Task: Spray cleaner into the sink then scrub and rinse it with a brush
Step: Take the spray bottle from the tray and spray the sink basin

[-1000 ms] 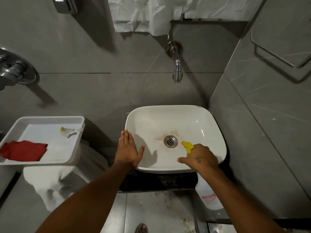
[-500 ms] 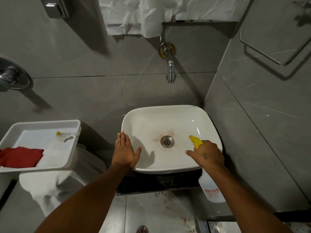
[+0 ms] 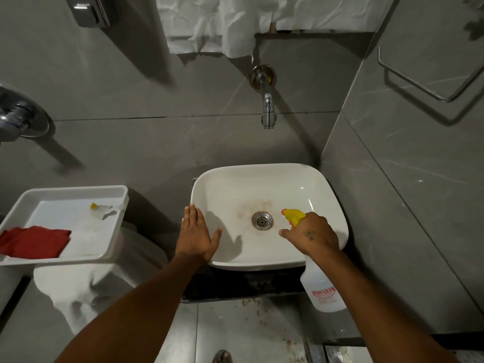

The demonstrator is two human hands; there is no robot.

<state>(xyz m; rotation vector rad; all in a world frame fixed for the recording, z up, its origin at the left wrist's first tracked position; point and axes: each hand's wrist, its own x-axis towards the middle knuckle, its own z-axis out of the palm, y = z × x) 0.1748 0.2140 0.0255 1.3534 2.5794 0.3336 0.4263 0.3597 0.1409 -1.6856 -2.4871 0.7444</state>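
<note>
Head view looks down on a white rectangular sink [image 3: 267, 179] set against a grey tiled wall, with a brownish stain spread around its metal drain [image 3: 262, 220]. The right hand [image 3: 313, 235] is over the near right part of the basin, its fingers wrapped around the neck of a spray bottle [image 3: 323, 292]; the forefinger points left toward the drain, though whether it rests on the trigger cannot be told. The bottle's yellow nozzle [image 3: 293, 215] sticks out to the left of the knuckles, aimed at the drain, while its translucent white body with red lettering hangs below the wrist, near the sink's near right corner. The left hand [image 3: 196, 235] lies flat on the sink's near left rim, fingers straight and together, thumb spread toward the basin, gripping nothing. A chrome tap [image 3: 267, 106] juts from the far wall above the basin, with crumpled white paper [image 3: 235, 22] hanging higher up. To the left, well apart from the sink, a white tray [image 3: 65, 191] sits on a white-covered stand; it holds a folded red cloth [image 3: 34, 241] at its near left and a small brush [image 3: 100, 209] with a yellow tip toward its far right corner. A metal towel ring [image 3: 429, 82] is fixed on the right wall.
</note>
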